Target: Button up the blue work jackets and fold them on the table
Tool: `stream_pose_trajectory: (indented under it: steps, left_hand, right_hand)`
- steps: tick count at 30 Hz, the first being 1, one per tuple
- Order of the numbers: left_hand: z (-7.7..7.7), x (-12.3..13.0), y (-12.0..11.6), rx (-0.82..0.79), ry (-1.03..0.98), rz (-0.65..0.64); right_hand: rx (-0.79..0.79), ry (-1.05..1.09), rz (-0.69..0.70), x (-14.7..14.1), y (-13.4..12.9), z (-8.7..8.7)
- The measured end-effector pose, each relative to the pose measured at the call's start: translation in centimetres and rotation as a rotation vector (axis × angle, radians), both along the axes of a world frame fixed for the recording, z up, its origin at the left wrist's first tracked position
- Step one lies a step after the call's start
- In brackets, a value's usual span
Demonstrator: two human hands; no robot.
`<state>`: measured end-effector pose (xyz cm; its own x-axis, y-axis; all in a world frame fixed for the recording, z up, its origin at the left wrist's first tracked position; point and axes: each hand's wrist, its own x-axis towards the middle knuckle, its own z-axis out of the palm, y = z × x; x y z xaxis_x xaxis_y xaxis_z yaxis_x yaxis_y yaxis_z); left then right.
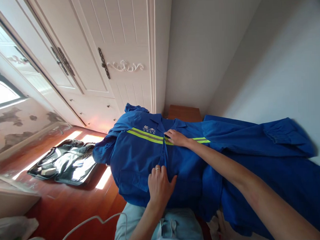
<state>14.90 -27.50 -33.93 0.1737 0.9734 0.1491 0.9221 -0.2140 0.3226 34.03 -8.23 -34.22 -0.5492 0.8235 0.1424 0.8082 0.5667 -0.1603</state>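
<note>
A blue work jacket [140, 155] with a yellow-green and grey stripe and a white chest logo lies spread out, collar away from me. My right hand [176, 137] pinches the front edge of the jacket at the stripe, below the collar. Nearer to me, my left hand [161, 184], with a ring on one finger, rests on the lower front beside the opening, thumb apart from the fingers. More blue cloth [269, 179], with a gathered cuff, extends to the right under my right forearm.
A white wardrobe [120, 30] stands ahead. An open black case [69, 161] lies on the red-brown floor [73, 207] at the left. A white cable [92, 218] curves at the lower left. Behind the collar is a brown wooden piece [184, 113]. A grey wall rises at the right.
</note>
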Motion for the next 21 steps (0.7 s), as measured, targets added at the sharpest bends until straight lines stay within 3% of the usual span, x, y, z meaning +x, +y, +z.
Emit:
stream_pose_trajectory:
  steps: [4, 8, 15, 18, 21]
  left_hand:
    - [-0.5, 0.2, -0.9, -0.009, -0.072, 0.063]
    - [-2.6, 0.3, -2.6, 0.044, -0.108, 0.07]
    - [-8.8, 0.6, -4.6, 0.328, -0.148, 0.193]
    - [-9.0, -0.5, -5.1, 0.328, -0.179, 0.194]
    - [-7.5, -2.3, -5.5, 0.224, -0.186, 0.129]
  right_hand:
    - [0.152, -0.051, 0.33, -0.8, -1.1, 0.6]
    - [0.121, -0.095, 0.576, -1.6, -1.1, 1.1]
    - [0.046, -0.169, 0.532, -2.1, 0.2, 2.2]
    - [0.017, -0.219, 0.498, -2.4, 0.7, 2.4]
    - [0.011, -0.22, 0.474, -2.5, 0.8, 2.5]
